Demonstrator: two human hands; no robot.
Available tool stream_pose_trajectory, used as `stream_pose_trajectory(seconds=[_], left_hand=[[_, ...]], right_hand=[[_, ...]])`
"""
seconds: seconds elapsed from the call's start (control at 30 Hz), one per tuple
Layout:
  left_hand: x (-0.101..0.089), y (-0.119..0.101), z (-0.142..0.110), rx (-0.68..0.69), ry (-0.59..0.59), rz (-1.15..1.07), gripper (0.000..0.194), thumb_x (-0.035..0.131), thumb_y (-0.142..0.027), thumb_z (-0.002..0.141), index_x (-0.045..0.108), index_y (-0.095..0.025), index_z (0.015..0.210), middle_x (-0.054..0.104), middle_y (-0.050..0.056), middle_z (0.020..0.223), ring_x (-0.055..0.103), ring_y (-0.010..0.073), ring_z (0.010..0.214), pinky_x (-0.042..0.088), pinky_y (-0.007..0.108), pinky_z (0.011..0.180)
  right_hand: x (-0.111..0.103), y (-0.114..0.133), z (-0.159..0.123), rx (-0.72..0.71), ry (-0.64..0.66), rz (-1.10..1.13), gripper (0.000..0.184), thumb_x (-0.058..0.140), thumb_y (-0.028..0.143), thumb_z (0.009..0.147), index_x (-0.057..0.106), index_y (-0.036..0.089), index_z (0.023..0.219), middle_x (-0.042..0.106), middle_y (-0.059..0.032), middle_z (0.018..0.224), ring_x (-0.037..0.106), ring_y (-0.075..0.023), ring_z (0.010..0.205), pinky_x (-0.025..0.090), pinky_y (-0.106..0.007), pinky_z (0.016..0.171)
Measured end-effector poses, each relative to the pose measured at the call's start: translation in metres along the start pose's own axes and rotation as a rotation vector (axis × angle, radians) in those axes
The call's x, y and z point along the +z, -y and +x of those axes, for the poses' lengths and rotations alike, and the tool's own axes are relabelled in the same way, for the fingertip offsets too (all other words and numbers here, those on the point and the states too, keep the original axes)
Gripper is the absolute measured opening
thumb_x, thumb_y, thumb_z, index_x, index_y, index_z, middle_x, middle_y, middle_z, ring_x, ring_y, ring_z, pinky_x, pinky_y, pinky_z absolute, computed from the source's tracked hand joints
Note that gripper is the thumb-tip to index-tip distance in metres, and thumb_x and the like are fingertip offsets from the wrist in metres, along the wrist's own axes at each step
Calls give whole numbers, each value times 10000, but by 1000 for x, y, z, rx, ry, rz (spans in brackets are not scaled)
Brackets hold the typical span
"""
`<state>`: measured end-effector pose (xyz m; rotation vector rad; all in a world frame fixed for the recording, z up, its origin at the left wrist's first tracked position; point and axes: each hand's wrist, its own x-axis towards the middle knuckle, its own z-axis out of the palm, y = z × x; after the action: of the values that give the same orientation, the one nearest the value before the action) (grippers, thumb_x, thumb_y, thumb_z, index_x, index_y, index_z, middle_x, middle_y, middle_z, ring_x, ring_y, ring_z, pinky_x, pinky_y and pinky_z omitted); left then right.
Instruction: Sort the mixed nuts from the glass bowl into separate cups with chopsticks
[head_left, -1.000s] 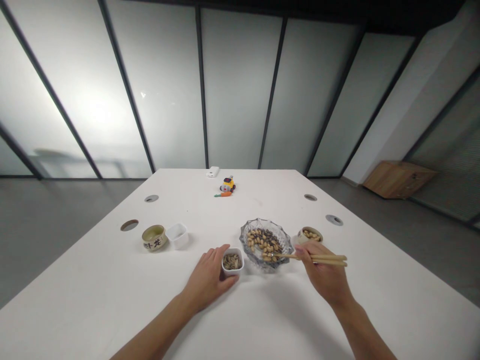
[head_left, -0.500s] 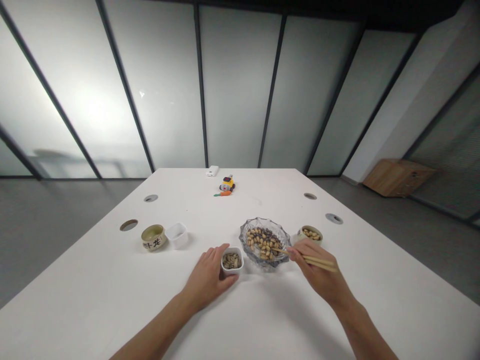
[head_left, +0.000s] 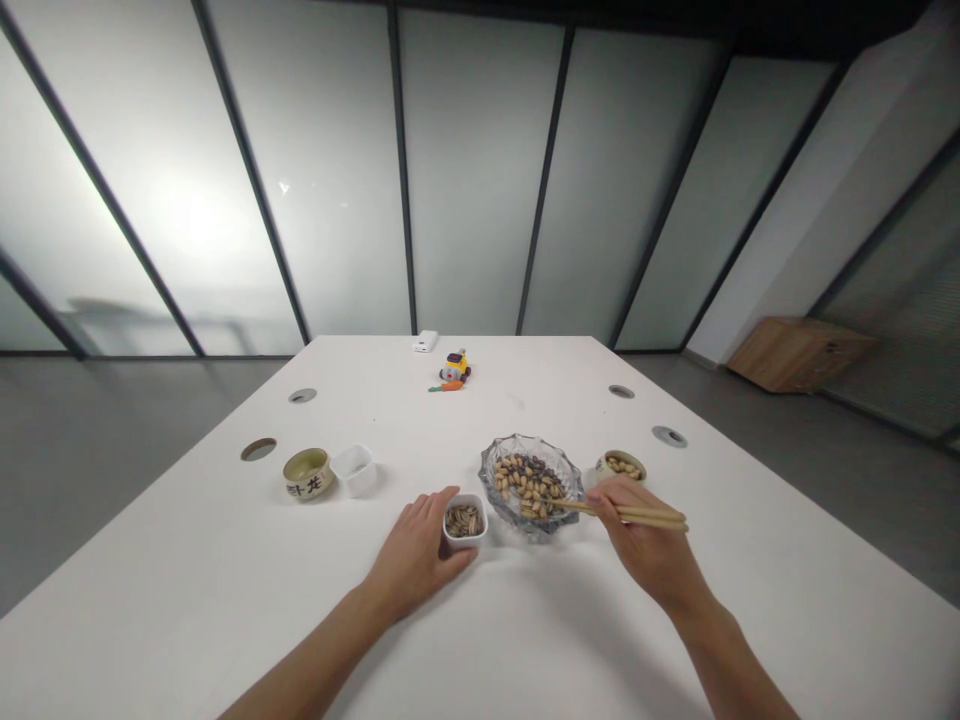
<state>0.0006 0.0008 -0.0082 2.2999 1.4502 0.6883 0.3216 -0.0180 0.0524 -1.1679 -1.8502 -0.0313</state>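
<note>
My left hand [head_left: 422, 548] is closed around the left side of a small white square cup [head_left: 466, 541], which holds striped sunflower seeds [head_left: 463, 520]. A pair of wooden chopsticks [head_left: 637, 515] is gripped in my right hand [head_left: 646, 552]. Their tips reach into a scalloped glass bowl [head_left: 491, 492], down among the nuts. Tan pistachios [head_left: 529, 482] fill the bowl's front and left, with dark seeds [head_left: 541, 468] toward its back. Just behind my right hand stands a small ceramic bowl [head_left: 602, 471] of pistachios, partly hidden by the hand.
To the left, a green ceramic bowl [head_left: 307, 484] with dark characters stands beside a clear plastic cup [head_left: 358, 474]. Farther back are a yellow toy car [head_left: 454, 367], a toy carrot [head_left: 448, 386] and a white device [head_left: 425, 341]. Round holes pierce the white table [head_left: 360, 640] near both sides.
My right hand has shifted slightly to the right and the chopsticks now lie flatter, their tips still in the glass bowl. My left hand stays on the white cup.
</note>
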Motion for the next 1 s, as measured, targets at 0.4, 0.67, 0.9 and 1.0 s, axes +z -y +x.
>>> stream_pose_trajectory(seconds=[0.4, 0.67, 0.9, 1.0], left_hand=[[0, 1, 0, 1, 20, 9, 693, 773, -367, 916, 497, -218, 1534, 687, 164, 1404, 639, 381, 1294, 483, 548, 1120], [-4, -4, 0, -11, 28, -2, 699, 777, -357, 909, 505, -211, 1535, 693, 159, 1384, 639, 382, 1275, 489, 539, 1114], [-5, -6, 0, -19, 5, 1, 696, 811, -353, 878, 540, -210, 1503, 717, 143, 1309, 667, 369, 1222, 516, 501, 1075], [-4, -6, 0, -12, 7, -1, 695, 814, -357, 880, 545, -205, 1502, 718, 146, 1319, 666, 368, 1231, 513, 496, 1076]], right_hand=[[4, 8, -2, 32, -296, 91, 350, 574, 377, 1095, 737, 239, 817, 742, -22, 775, 711, -190, 742, 572, -313, 734], [34, 29, -15, 241, -313, 395, 438, 568, 508, 1081, 754, 233, 796, 734, -70, 784, 712, -223, 749, 618, -350, 674], [38, 29, -13, 260, -175, 479, 456, 595, 576, 1059, 783, 231, 826, 768, -76, 822, 742, -228, 775, 638, -337, 688], [26, 19, -7, 220, -285, 366, 464, 589, 578, 1062, 784, 236, 818, 774, -65, 804, 738, -229, 781, 621, -349, 725]])
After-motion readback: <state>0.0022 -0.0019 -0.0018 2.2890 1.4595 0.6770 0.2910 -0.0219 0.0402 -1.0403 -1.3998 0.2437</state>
